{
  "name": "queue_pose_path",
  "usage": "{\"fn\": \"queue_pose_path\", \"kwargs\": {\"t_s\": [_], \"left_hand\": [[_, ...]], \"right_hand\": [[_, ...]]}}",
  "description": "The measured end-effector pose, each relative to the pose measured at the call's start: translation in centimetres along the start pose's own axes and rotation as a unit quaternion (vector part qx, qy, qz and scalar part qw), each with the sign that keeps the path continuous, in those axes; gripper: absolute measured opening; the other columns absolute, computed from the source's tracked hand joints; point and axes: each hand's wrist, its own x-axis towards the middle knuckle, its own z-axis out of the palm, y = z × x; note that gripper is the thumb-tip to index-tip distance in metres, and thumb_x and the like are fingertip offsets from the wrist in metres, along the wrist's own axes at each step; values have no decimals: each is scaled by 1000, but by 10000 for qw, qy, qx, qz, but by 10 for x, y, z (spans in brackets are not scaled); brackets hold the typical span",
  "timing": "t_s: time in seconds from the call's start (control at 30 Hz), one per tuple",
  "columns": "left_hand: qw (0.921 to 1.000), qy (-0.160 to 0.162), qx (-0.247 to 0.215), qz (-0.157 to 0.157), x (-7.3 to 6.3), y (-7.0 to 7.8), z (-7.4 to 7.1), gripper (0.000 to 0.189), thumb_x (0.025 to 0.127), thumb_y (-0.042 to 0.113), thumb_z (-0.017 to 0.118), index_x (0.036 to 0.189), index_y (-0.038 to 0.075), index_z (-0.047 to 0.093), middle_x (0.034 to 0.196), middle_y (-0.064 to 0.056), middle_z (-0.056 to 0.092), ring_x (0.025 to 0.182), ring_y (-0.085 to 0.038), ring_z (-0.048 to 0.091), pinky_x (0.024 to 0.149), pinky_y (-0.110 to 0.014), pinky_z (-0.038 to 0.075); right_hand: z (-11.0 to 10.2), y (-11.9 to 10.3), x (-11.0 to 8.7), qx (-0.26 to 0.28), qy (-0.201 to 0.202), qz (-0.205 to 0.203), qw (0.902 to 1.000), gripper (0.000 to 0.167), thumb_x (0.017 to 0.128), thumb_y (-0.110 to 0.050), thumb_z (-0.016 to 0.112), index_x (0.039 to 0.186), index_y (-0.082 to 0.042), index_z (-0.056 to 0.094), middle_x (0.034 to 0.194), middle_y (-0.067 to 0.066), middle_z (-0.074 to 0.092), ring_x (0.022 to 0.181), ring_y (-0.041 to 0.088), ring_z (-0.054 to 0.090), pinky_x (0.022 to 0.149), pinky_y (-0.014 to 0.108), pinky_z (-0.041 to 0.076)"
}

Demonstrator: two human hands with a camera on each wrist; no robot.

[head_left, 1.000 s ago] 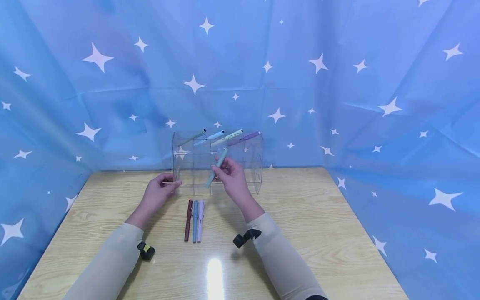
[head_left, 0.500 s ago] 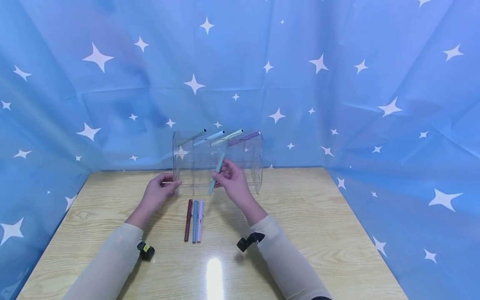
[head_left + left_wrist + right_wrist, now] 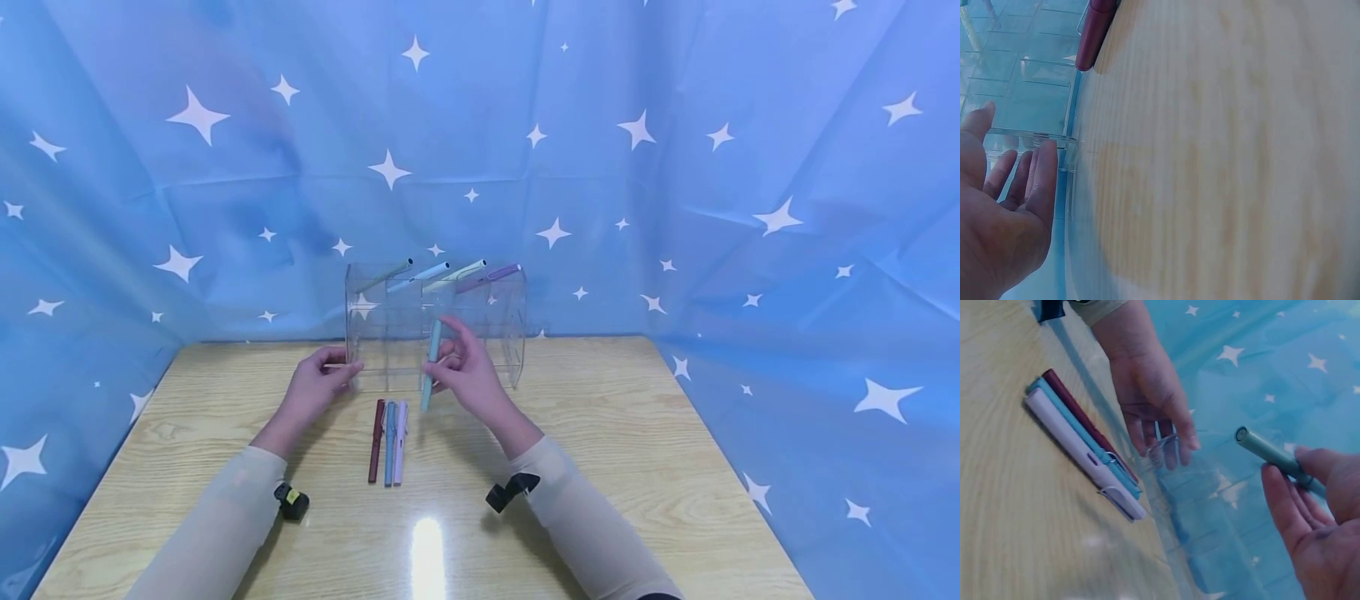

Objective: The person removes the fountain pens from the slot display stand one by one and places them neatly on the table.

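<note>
My right hand (image 3: 468, 371) pinches a teal-green pen (image 3: 432, 358) between thumb and fingers, in front of the clear acrylic pen rack (image 3: 405, 321). The pen stands nearly upright with its lower end tilted toward me; in the right wrist view the pen's round end (image 3: 1244, 435) points away from the hand. My left hand (image 3: 318, 382) holds the rack's left side wall, thumb on one side and fingers on the other, also seen in the left wrist view. On the table lie a dark red pen (image 3: 377, 442), a blue pen (image 3: 390, 443) and a lilac pen (image 3: 401, 442), side by side.
Along the rack's top lean a dark green pen (image 3: 386, 275), a light blue pen (image 3: 418, 277), a pale green pen (image 3: 455, 274) and a purple pen (image 3: 489, 277). A blue star-patterned curtain (image 3: 480, 125) hangs behind the wooden table (image 3: 637, 467).
My right hand has brought the teal-green pen downward and toward me, turning it more upright. My left hand stays at the rack, and the three pens on the table have not moved.
</note>
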Motion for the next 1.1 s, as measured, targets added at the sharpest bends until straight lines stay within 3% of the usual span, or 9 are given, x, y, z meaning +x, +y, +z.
{"fn": "queue_pose_path", "kwargs": {"t_s": [0.23,0.57,0.73,0.9,1.1], "left_hand": [[10000,-29,-34,-75,1,0,0,65,108,32,77,157,-3,53,149,-23,56,132,-41,63,100,-36,66],[9999,-2,143,-69,0,3,-1,64,107,35,78,155,-2,55,148,-22,57,126,-34,65,99,-32,66],[9999,-15,79,-66,0,5,-1,65,107,36,78,155,-2,55,147,-21,57,128,-36,65,100,-33,66],[9999,4,130,-36,1,3,-1,65,108,34,77,156,-3,54,148,-22,57,128,-37,64,101,-36,66],[9999,-25,105,-68,1,0,-2,62,110,30,75,157,-4,53,149,-24,56,131,-41,63,103,-41,65]], "right_hand": [[2,7,-13,-137,-308,324,9989,86,98,-1,83,169,-26,41,109,13,63,83,22,72,77,49,72],[13,19,-28,-419,-522,898,9937,87,97,1,83,170,-15,39,111,16,66,83,21,73,79,55,71],[22,28,-35,-632,-562,1315,9877,87,96,0,84,169,-7,38,112,16,65,85,21,73,79,47,72],[29,36,-41,-1020,-623,1354,9836,88,95,-3,87,168,-6,39,108,13,69,85,20,72,77,37,71],[35,45,-45,-1219,-661,1543,9782,89,92,-4,89,167,-4,40,102,10,70,80,21,70,69,36,70]]}}
